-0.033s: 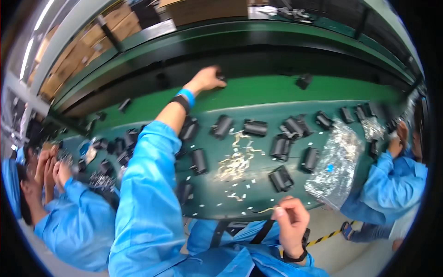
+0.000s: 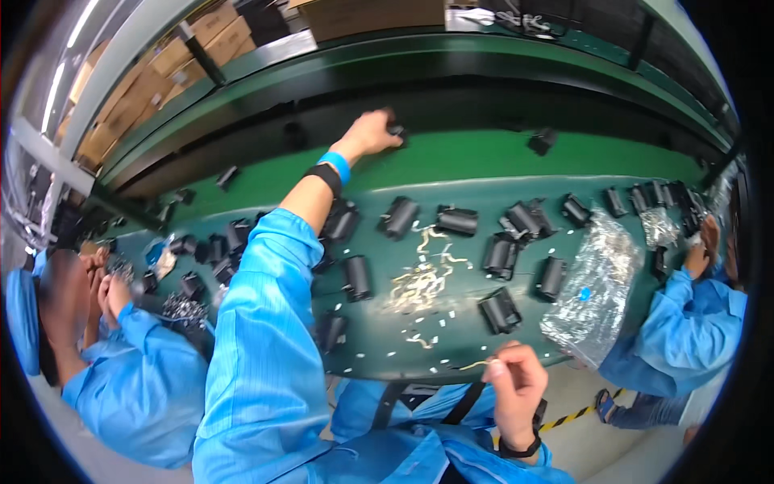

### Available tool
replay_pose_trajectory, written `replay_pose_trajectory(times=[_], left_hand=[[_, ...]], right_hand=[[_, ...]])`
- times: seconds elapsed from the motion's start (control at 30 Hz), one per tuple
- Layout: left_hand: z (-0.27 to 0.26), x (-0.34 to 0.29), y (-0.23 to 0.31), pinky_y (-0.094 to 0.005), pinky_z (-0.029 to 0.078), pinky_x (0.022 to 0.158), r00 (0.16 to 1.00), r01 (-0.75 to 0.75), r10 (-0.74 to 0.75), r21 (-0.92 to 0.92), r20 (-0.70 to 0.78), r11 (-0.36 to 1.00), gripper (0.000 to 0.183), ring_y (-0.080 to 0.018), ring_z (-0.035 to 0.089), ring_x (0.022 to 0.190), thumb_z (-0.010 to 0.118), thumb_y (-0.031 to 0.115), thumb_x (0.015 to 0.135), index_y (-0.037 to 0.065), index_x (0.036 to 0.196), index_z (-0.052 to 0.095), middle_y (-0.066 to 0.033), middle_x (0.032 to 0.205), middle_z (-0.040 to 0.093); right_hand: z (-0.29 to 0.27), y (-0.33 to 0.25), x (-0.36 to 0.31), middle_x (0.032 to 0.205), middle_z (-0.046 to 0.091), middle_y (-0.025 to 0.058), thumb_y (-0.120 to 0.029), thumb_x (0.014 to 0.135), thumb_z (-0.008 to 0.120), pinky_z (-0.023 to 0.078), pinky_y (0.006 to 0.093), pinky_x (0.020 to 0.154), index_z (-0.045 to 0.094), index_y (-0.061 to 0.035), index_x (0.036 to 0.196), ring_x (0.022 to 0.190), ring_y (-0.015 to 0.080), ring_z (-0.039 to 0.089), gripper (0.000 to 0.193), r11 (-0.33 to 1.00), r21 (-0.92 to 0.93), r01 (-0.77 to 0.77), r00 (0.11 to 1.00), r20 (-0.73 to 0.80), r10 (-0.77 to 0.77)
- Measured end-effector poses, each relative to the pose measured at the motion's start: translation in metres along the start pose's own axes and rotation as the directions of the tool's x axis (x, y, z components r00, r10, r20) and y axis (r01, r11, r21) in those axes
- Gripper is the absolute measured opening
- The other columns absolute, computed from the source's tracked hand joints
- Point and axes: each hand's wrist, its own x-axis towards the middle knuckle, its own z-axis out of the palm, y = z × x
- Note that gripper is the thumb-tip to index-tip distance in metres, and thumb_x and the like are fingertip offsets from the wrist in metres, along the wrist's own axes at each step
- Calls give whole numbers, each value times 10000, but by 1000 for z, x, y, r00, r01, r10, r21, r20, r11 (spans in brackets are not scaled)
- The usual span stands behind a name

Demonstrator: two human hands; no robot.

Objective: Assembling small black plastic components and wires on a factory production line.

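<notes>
Stretched far out over the green belt, my left hand has its fingers closed around a small black part, mostly hidden by the fingers and blurred. Low at the table's near edge, my right hand pinches a thin pale-yellow strip with a dark tip between thumb and forefinger. Between the hands lies a loose pile of similar pale strips on the dark green table. Black box-shaped housings are scattered around the pile, one of them just beyond my right hand.
A clear plastic bag of small shiny parts lies at the right. Co-workers in blue sit at the left and right. A dark ledge runs behind the belt, where another black part lies. Cardboard boxes are stacked far left.
The whole view has shifted slightly, so the table and its things sit a little further right. Both hands keep their grip, and neither has clearly moved over the table.
</notes>
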Motion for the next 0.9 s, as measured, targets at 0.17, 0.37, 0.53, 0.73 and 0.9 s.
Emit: replay_pose_trajectory(times=[0.17, 0.37, 0.53, 0.73, 0.9], left_hand=[[-107, -108, 36, -405, 556, 697, 941, -1, -8, -26, -337, 1000, 386, -320, 713, 754, 824, 281, 794, -25, 990, 694, -195, 830, 719], [-180, -268, 138, -226, 434, 649, 828, 52, -195, -275, -525, 960, 225, -53, 569, 712, 768, 186, 920, 1, 837, 670, 30, 765, 658], [-88, -398, 173, -256, 521, 776, 749, -223, -526, -901, -403, 373, 66, -104, 649, 831, 727, -12, 905, -27, 954, 685, -60, 943, 719], [-16, -403, 187, -326, 577, 794, 709, -138, -694, -989, -129, 43, 147, -190, 713, 847, 732, -78, 850, -40, 990, 705, -139, 1018, 740], [-10, -396, 186, -315, 556, 606, 773, -135, 6, -156, -634, 978, 275, -245, 674, 719, 745, -82, 683, 6, 943, 755, -164, 1001, 693]], right_hand=[[13, 11, 9, 883, 592, 81, 34, 964, 616, 460, 235, 681, 602, 33, 975, 742, 104, 564, 18, 1000, 21, -22, 995, 95, 19], [37, 26, 17, 871, 609, 66, 21, 963, 637, 455, 249, 700, 610, 33, 972, 757, 109, 567, 31, 999, 25, -30, 988, 154, 26], [62, 4, 29, 875, 588, 74, 40, 959, 607, 449, 248, 725, 588, 36, 971, 769, 120, 563, 23, 993, 77, 84, 960, 262, -101], [58, 5, 32, 917, 574, 124, -48, 1007, 544, 488, 262, 697, 534, 19, 986, 755, 131, 563, 71, 982, 106, 157, 929, 322, -184], [65, 16, 28, 1002, 607, 220, -160, 1067, 460, 541, 292, 643, 442, -6, 1010, 710, 180, 635, 166, 956, 156, 248, 913, 291, -285]])
